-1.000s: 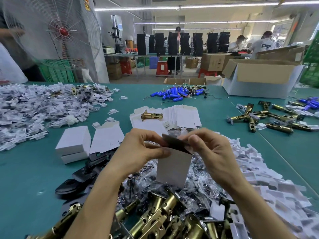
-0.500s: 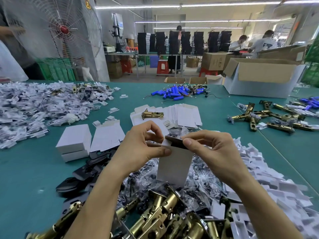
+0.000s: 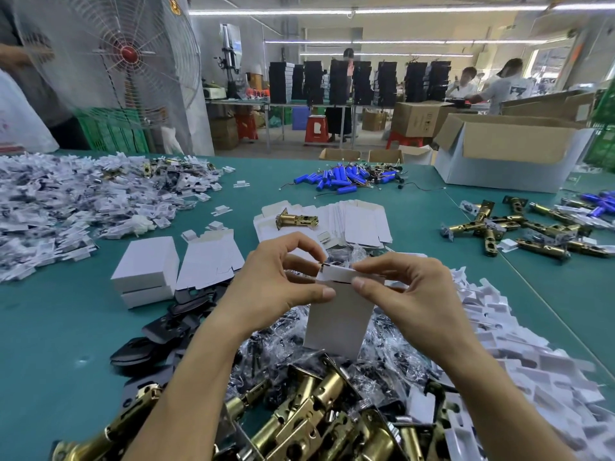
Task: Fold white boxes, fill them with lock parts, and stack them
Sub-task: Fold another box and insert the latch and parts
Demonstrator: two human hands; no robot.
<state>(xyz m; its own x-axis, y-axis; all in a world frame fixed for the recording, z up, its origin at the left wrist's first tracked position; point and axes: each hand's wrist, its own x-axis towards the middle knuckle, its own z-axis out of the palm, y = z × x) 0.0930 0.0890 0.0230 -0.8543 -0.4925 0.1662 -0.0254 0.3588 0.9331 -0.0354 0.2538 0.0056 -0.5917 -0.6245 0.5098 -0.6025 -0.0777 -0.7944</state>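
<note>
A: White box point(image 3: 339, 322) held upright above the heap. Why?
B: Mouth up, likely so nothing slides out while the top flap point(image 3: 336, 272) is tucked (contents not visible). Left hand point(image 3: 276, 281) pinches the upper left corner, thumb on the front face, fingers curled behind. Right hand point(image 3: 409, 294) mirrors it, forefinger bent over the flap. A dark slit remains at the flap.
A: Surroundings?
B: Bagged parts point(image 3: 392, 354) and brass latches point(image 3: 316, 420) directly beneath. Finished stack point(image 3: 143, 271) on the table point(image 3: 66, 344) at left, a flat blank point(image 3: 209, 257) just beside it. The heap probably crowds any set-down here.
</note>
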